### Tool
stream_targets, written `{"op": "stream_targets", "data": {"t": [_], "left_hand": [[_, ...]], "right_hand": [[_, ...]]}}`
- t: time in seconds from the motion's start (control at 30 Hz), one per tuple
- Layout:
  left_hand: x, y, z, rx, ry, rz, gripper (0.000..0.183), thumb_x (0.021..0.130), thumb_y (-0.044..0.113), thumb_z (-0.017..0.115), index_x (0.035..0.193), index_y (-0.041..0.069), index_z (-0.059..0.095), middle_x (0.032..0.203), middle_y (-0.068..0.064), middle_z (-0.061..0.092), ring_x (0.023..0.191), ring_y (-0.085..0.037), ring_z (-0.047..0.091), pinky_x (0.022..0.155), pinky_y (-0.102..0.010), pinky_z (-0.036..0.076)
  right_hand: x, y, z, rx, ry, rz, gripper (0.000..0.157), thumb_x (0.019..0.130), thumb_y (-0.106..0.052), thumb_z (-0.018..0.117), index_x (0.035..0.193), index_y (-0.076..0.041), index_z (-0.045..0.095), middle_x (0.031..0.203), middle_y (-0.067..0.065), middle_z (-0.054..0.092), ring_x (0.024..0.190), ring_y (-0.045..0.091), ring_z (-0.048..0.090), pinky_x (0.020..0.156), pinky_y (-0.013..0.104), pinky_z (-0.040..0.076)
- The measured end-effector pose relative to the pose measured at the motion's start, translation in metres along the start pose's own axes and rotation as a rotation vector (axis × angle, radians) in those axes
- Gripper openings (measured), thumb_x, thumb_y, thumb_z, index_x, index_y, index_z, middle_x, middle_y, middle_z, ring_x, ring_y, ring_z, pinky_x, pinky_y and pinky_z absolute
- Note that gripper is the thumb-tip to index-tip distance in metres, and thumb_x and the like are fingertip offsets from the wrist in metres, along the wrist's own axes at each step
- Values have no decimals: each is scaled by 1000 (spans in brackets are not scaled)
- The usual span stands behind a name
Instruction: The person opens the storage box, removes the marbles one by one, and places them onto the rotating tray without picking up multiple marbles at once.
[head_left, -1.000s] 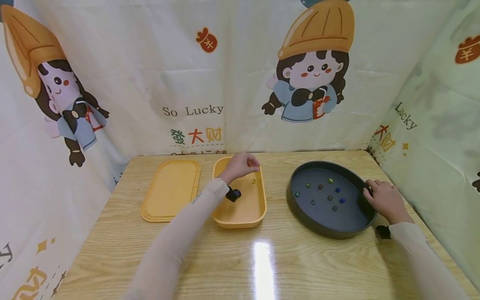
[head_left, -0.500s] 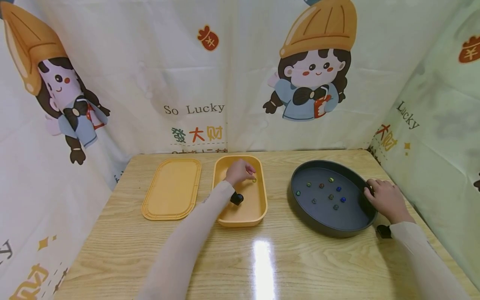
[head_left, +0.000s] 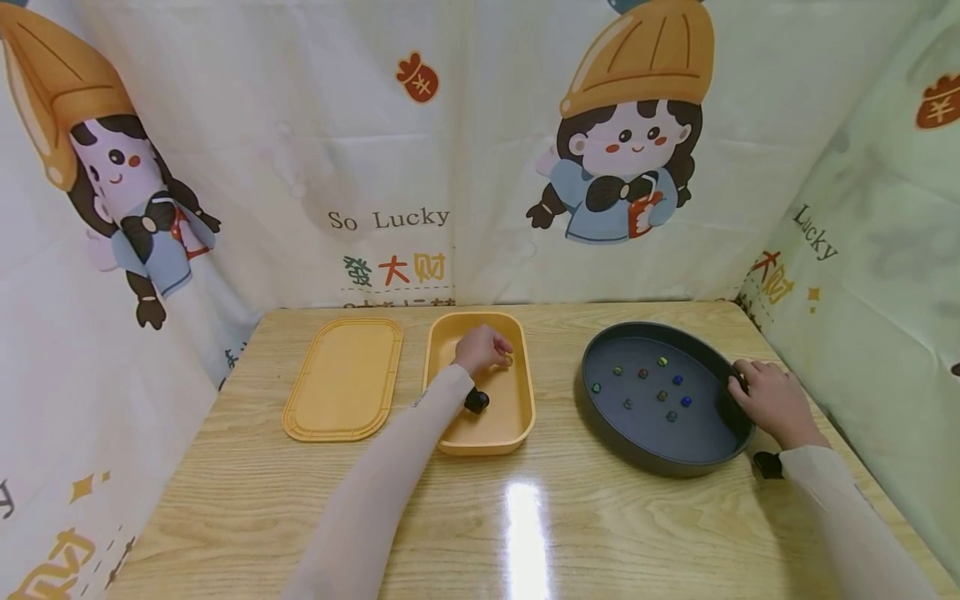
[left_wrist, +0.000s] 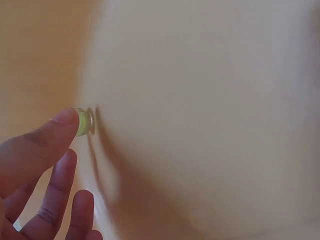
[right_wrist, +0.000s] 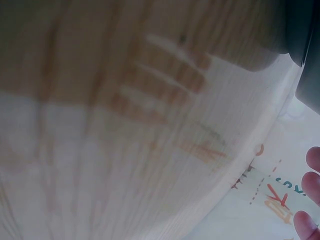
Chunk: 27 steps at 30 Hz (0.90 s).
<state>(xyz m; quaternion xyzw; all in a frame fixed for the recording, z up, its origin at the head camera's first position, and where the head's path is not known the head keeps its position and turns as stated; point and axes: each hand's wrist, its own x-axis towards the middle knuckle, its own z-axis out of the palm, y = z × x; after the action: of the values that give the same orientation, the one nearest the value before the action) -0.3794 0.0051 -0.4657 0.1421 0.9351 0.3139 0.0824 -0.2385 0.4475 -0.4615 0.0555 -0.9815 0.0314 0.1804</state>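
Observation:
My left hand (head_left: pixel 480 348) reaches into a yellow rectangular box (head_left: pixel 525 408), fingers close over its floor. In the left wrist view the thumb (left_wrist: pixel 45 145) lies against a yellow-green glass marble (left_wrist: pixel 83 122) and covers part of it; the index finger is mostly hidden behind. Over on the right, my right hand (head_left: pixel 772 398) holds the rim of a round dark grey pan (head_left: pixel 660 437). Several glass marbles lie spread in that pan, among them a blue marble (head_left: pixel 686 402) and a yellow-green one. Fingertips (right_wrist: pixel 306 225) of the right hand show at the edge of the right wrist view.
A flat yellow lid (head_left: pixel 345 379) lies on the wooden table (head_left: pixel 450 517), left of the box. Printed curtains (head_left: pixel 480 167) hang behind the table and along both sides. Bare wood separates the box from the pan.
My left hand has come down into the box and its fingers have closed in on the marble there. The right hand stays on the pan's rim.

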Motion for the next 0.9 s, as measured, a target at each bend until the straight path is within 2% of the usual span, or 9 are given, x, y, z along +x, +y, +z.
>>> {"op": "stream_targets", "data": {"t": [0.3, 0.5, 0.73, 0.9], "left_hand": [[-2, 5, 4, 75, 2, 18, 16, 71, 18, 81, 86, 21, 78, 90, 7, 75, 84, -12, 66, 63, -22, 46], [-2, 6, 6, 110, 5, 21, 16, 71, 17, 80, 86, 22, 78, 92, 7, 75, 86, -13, 65, 64, -24, 47], [-3, 5, 3, 123, -2, 13, 15, 72, 17, 79, 85, 23, 78, 90, 7, 74, 82, -12, 64, 59, -23, 43], [-5, 3, 1, 100, -4, 7, 14, 72, 19, 80, 86, 23, 78, 90, 7, 74, 82, -11, 64, 61, -22, 43]], "right_hand": [[0, 3, 1, 1, -1, -2, 21, 88, -14, 55, 101, 2, 57, 91, 27, 63, 82, 45, 57, 63, 57, 38], [1, 4, 4, -2, -2, -2, 18, 88, -14, 55, 99, 0, 57, 85, 23, 62, 78, 42, 57, 60, 54, 38], [1, 3, 3, -3, -10, 1, 21, 89, -14, 54, 102, 1, 57, 91, 27, 63, 82, 44, 57, 64, 57, 38], [0, 2, 2, -3, -5, 1, 22, 88, -14, 55, 103, 3, 57, 94, 29, 63, 84, 46, 57, 65, 58, 38]]}}
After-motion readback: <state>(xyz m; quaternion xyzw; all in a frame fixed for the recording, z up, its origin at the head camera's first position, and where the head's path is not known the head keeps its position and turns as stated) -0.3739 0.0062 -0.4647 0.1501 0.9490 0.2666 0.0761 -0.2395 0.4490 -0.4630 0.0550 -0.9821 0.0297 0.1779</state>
